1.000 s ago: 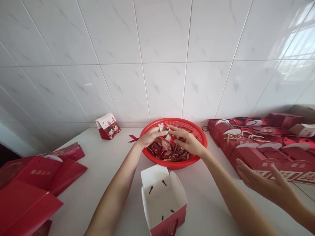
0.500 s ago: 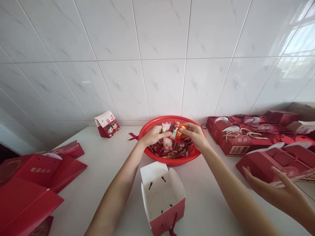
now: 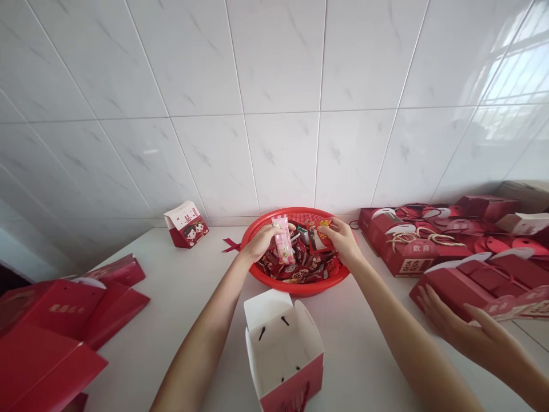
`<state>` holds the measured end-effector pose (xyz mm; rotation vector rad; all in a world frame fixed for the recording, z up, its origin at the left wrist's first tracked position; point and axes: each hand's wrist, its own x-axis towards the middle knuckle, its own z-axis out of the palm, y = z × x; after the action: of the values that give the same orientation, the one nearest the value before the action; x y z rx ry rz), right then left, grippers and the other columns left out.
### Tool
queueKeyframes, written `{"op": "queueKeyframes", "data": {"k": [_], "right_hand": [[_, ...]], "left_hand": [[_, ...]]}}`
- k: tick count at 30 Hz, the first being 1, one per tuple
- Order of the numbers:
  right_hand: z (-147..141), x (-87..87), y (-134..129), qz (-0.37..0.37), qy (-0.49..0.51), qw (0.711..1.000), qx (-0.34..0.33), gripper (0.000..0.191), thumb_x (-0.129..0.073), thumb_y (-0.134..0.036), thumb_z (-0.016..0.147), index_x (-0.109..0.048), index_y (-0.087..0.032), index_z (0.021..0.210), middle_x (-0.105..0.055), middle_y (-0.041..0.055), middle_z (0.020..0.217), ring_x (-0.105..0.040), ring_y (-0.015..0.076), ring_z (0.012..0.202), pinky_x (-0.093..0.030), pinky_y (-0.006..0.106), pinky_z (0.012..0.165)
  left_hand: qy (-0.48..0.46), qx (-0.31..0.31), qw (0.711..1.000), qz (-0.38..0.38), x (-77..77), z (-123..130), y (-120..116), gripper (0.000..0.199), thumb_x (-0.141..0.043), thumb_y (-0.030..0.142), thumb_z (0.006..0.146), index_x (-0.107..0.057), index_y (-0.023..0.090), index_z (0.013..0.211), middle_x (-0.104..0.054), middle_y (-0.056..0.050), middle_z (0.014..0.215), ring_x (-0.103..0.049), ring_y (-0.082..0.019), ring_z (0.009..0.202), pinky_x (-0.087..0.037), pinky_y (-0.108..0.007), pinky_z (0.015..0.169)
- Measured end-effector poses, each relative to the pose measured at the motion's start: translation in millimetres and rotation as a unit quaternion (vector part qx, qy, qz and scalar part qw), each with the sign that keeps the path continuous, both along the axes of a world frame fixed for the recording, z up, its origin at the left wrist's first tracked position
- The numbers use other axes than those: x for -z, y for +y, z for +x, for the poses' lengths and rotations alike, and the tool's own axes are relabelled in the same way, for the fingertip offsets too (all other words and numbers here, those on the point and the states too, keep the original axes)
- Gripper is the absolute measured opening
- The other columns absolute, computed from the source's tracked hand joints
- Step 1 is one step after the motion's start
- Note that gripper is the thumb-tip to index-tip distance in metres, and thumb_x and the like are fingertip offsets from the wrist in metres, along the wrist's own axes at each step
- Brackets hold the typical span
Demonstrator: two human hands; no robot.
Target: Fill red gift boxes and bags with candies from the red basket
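Head view: a white bench (image 3: pixel 197 297) meets marbled wall tiles (image 3: pixel 283 160), which mirror a window at right. Over the red basket (image 3: pixel 300 290), the left hand (image 3: pixel 258 244) holds a pink packet (image 3: pixel 283 243) in a narrow grip; the right hand (image 3: pixel 342 237) pinches a red packet (image 3: pixel 316 240). An open box (image 3: pixel 295 382) stands nearer; red cartons (image 3: pixel 457 280) crowd the right.

Slim pink packet (image 3: pixel 283 247) and broader red packet (image 3: pixel 316 239), apart, over basket (image 3: pixel 300 288)

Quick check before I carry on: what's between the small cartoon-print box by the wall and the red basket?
A red ribbon lies between the small box and the red basket, nearer the basket, as the head view shows.
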<state>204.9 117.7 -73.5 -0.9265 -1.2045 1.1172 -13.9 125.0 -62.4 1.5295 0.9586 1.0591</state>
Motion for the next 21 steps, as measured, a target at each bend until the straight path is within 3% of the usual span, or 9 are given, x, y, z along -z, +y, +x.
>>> {"op": "queueKeyframes", "data": {"k": [5, 10, 14, 16, 18, 21], "right_hand": [[0.3, 8.0, 5.7, 0.058, -0.161, 0.984, 0.056, 0.020, -0.063, -0.034, 0.071, -0.067, -0.022, 0.087, -0.068, 0.0005, 0.073, -0.061, 0.0200, 0.070, -0.048, 0.033, 0.067], [0.8, 8.7, 4.7, 0.056, -0.142, 0.987, 0.053, 0.020, -0.062, -0.039, 0.075, -0.065, -0.020, 0.081, -0.067, 0.0020, 0.075, -0.059, 0.0189, 0.068, -0.047, 0.032, 0.064], [0.4, 7.7, 3.0, 0.031, -0.091, 0.994, 0.051, 0.023, -0.065, -0.044, 0.075, -0.062, -0.021, 0.077, -0.067, 0.0021, 0.072, -0.059, 0.0185, 0.065, -0.046, 0.030, 0.060], [0.3, 7.0, 2.2, 0.033, -0.086, 0.994, 0.054, 0.025, -0.066, -0.045, 0.075, -0.060, -0.021, 0.076, -0.066, 0.0016, 0.072, -0.058, 0.0182, 0.065, -0.046, 0.030, 0.060], [0.3, 6.5, 1.4, 0.040, -0.097, 0.993, 0.061, 0.025, -0.066, -0.045, 0.076, -0.058, -0.021, 0.074, -0.064, 0.0006, 0.071, -0.056, 0.0173, 0.065, -0.045, 0.029, 0.060], [0.5, 6.4, 1.0, 0.040, -0.117, 0.990, 0.062, 0.023, -0.065, -0.043, 0.076, -0.056, -0.022, 0.071, -0.061, -0.0009, 0.068, -0.054, 0.0163, 0.064, -0.042, 0.028, 0.059]], "left_hand": [[0.054, -0.004, 0.997, 0.057, -1.1, 0.4, -2.5, 0.038, -0.074, 0.045, 0.071, -0.076, 0.017, 0.096, -0.077, -0.007, 0.098, -0.069, -0.028, 0.099, -0.051, -0.041, 0.094], [0.116, -0.060, 0.987, 0.098, 3.9, 0.9, 1.4, 0.027, -0.066, 0.044, 0.078, -0.067, 0.019, 0.088, -0.071, -0.001, 0.085, -0.067, -0.022, 0.082, -0.052, -0.034, 0.078], [0.216, -0.150, 0.952, 0.159, 3.2, 0.8, 3.4, 0.014, -0.051, 0.028, 0.080, -0.063, 0.021, 0.074, -0.068, 0.001, 0.076, -0.063, -0.019, 0.077, -0.049, -0.029, 0.072], [0.262, -0.105, 0.948, 0.149, 1.3, 1.4, 1.6, 0.021, -0.046, 0.020, 0.078, -0.065, 0.022, 0.070, -0.070, 0.000, 0.079, -0.065, -0.019, 0.079, -0.049, -0.028, 0.073], [0.339, 0.012, 0.935, 0.105, 0.7, 2.8, -1.1, 0.021, -0.048, 0.017, 0.072, -0.069, 0.021, 0.069, -0.072, 0.000, 0.080, -0.066, -0.019, 0.077, -0.049, -0.027, 0.070], [0.478, 0.149, 0.864, 0.046, 3.0, 6.4, -3.4, 0.028, -0.064, 0.017, 0.063, -0.077, 0.023, 0.087, -0.074, 0.000, 0.081, -0.067, -0.021, 0.075, -0.047, -0.026, 0.065]]}}
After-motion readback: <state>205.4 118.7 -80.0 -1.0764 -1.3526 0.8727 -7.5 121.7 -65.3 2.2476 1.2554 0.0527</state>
